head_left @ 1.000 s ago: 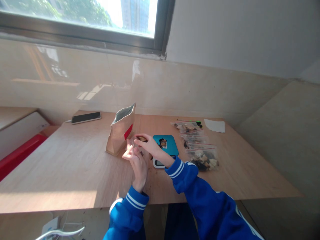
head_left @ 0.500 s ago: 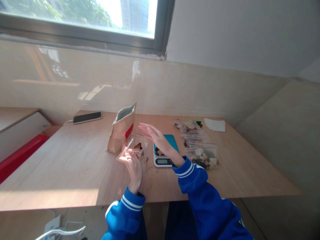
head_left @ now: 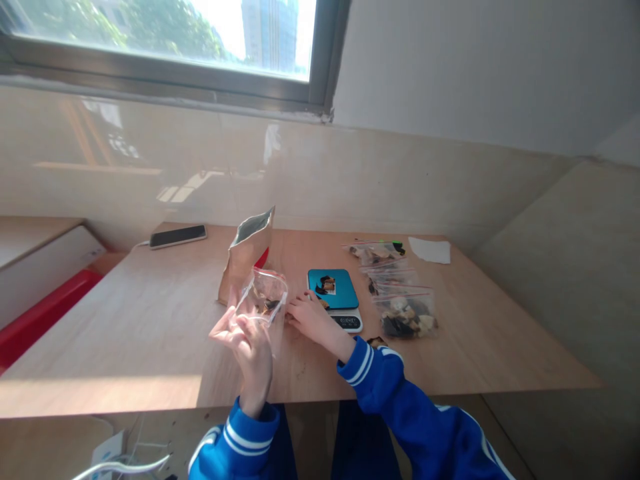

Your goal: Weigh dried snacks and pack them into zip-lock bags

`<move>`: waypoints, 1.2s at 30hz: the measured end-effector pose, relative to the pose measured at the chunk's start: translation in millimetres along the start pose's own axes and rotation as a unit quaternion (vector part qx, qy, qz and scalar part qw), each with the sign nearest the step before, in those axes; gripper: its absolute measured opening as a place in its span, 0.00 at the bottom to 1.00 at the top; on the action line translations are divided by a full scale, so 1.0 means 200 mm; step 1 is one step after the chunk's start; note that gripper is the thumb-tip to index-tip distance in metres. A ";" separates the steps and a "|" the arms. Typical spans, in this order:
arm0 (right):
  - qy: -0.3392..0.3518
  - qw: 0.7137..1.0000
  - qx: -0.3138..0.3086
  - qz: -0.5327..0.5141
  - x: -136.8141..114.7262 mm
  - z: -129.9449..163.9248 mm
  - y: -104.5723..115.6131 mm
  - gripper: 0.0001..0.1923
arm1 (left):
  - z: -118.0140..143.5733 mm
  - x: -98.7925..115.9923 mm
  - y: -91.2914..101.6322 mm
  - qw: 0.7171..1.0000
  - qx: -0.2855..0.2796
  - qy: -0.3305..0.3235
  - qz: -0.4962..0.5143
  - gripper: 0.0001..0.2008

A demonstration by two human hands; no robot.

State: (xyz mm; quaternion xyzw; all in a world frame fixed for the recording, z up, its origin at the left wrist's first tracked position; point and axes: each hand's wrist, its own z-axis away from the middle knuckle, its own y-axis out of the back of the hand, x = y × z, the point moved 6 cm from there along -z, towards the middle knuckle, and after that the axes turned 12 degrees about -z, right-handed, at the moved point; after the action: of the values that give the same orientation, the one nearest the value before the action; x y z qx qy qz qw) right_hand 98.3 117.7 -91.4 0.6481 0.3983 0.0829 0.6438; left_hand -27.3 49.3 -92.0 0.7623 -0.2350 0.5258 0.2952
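A clear zip bag (head_left: 274, 287) with a few dark and tan dried pieces (head_left: 270, 306) in its bottom is gripped by my left hand (head_left: 245, 337), its mouth gaping. My right hand (head_left: 315, 321) is palm down between that bag and the kitchen scale (head_left: 345, 288), fingers bent and close together at the bag's right side; what they hold, if anything, is hidden. On the scale's blue plate lie dark and brown dried pieces (head_left: 326, 285). The right hand covers part of the scale's front.
An open brown paper pouch (head_left: 240, 257) stands behind the bag. Several filled zip bags (head_left: 407, 313) lie right of the scale, with a white paper (head_left: 429, 250) beyond. A phone (head_left: 177, 237) on a cable lies at back left. One dark piece (head_left: 377, 342) sits by my right sleeve.
My right hand has come down from above the scale to beside the bag, uncovering the blue plate. My left hand and the bag have shifted slightly left and the bag's mouth shows wider.
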 end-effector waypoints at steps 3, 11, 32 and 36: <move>-0.064 0.979 0.158 -0.113 0.02 0.00 0.27 0.08 | 0.00 0.01 0.01 0.999 0.007 0.036 -0.002 0.21; 0.005 0.946 0.153 -0.286 0.07 0.06 0.49 0.28 | -0.02 0.06 -0.05 0.994 -0.018 0.056 0.092 0.19; -0.054 0.981 0.138 -0.123 0.55 0.13 0.25 0.11 | -0.02 0.07 0.00 0.997 -0.016 0.040 0.070 0.15; -0.065 0.972 0.181 -0.134 0.57 0.14 0.30 0.11 | -0.02 0.07 0.01 0.997 -0.015 0.041 0.058 0.15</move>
State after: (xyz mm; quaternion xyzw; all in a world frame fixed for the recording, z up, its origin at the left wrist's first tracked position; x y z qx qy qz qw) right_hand 216.0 175.5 -88.1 0.6990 0.4468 -0.1199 0.5453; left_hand -27.0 50.4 -76.8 0.7210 -0.2744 0.5690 0.2847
